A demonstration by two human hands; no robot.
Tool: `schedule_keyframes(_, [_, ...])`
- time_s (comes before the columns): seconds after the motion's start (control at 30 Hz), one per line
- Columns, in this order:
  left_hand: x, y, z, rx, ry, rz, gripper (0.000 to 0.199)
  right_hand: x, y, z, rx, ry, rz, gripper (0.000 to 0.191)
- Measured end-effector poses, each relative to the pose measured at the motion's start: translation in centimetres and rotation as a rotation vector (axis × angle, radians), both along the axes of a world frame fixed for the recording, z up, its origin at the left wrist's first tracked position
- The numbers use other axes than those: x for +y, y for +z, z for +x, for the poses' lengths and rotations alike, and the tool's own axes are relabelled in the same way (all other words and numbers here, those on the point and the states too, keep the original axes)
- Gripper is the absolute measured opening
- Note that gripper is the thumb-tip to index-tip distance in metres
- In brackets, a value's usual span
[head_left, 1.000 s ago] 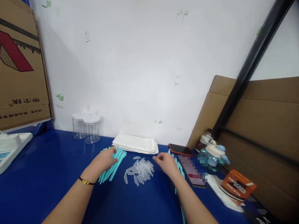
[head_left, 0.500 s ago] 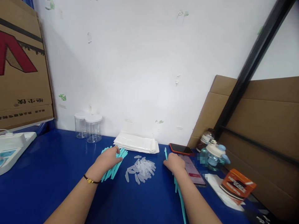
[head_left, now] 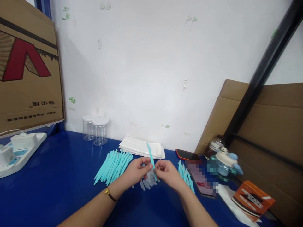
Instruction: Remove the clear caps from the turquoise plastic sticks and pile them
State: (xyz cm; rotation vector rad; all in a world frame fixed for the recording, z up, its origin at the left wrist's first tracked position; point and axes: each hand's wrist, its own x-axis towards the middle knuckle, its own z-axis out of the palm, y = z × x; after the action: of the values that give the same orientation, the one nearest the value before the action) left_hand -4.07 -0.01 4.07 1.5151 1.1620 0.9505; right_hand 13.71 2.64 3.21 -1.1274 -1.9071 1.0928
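Note:
Over the middle of the table, my left hand (head_left: 138, 170) pinches a slim turquoise eyebrow razor (head_left: 151, 153), held upright and slightly tilted. My right hand (head_left: 167, 174) is closed at the razor's lower end, its fingertips together; whether a small cap is between them is hidden. Beneath both hands lies a heap of translucent caps (head_left: 148, 183), partly covered. Left of my left hand is a large pile of turquoise razors (head_left: 113, 166). A smaller row of razors (head_left: 186, 176) lies just right of my right hand, partly behind the wrist.
White plastic bags (head_left: 139, 147) lie against the wall. Two clear jars (head_left: 100, 132) with white lids stand back left, a power strip (head_left: 30, 148) far left. On the right are two phones (head_left: 188, 155), a brown bottle (head_left: 215, 146), a water bottle (head_left: 223, 162) and an orange box (head_left: 253, 200).
My left hand has left the left pile, moving right with a razor. My right hand has come left from the right-hand razors to meet it over the caps. The view has shifted slightly.

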Motion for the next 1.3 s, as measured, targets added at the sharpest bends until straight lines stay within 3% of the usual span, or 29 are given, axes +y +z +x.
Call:
schedule_keyframes(0.1, [0.0, 0.1, -0.4, -0.075, -0.011, -0.022, 0.039, -1.0, 0.2, -1.8, 0.152, 0.064, -0.048, 0.02])
schedule_keyframes(0.23, [0.0, 0.0, -1.3, 0.132, -0.167, -0.04, 0.038, -1.1, 0.6, -1.8, 0.393, -0.039, -0.114, 0.035])
schedule_keyframes(0.37, [-0.4, 0.0, -1.2, 0.228, -0.31, -0.014, 0.036, -1.0, 0.7, -1.7, 0.514, -0.035, -0.17, 0.036])
schedule_keyframes(0.53, [-0.6, 0.4, -1.9, 0.346, -0.318, -0.014, 0.033, 0.2, 0.5, -0.6, 0.666, -0.239, -0.091, 0.034])
schedule_keyframes(0.6, [-0.4, 0.6, -2.7, 0.361, -0.267, -0.015, 0.032, 0.8, 0.1, 0.2, 0.525, -0.286, -0.071, 0.036])
schedule_keyframes(0.77, [1.1, 0.8, -6.1, 0.507, 0.067, 0.056, 0.052, 1.4, -1.8, -0.5, -0.128, -0.267, 0.06, 0.032])
schedule_keyframes(0.87, [2.3, -0.1, -7.9, 0.665, 0.187, -0.026, 0.054, 1.5, -2.0, -1.1, -0.295, -0.279, 0.121, 0.026])
schedule_keyframes(0.93, [2.9, -0.7, -8.6, 0.724, 0.229, -0.062, 0.051, 1.8, -1.5, -0.2, -0.362, -0.32, 0.174, 0.026])
schedule_keyframes(1.03, [3.3, -1.3, -8.8, 0.765, 0.253, -0.069, 0.047, 2.9, -0.6, 3.3, -0.56, -0.517, 0.25, 0.028])
schedule_keyframes(1.13, [3.3, -1.2, -8.6, 0.78, 0.258, -0.059, 0.048, 3.9, -0.6, 6.6, -0.845, -0.705, 0.155, 0.029])
schedule_keyframes(1.3, [2.8, -0.1, -8.1, 0.821, 0.294, 0.095, 0.038, 4.7, -1.5, 6.8, -1.015, -0.687, 0.035, 0.032])
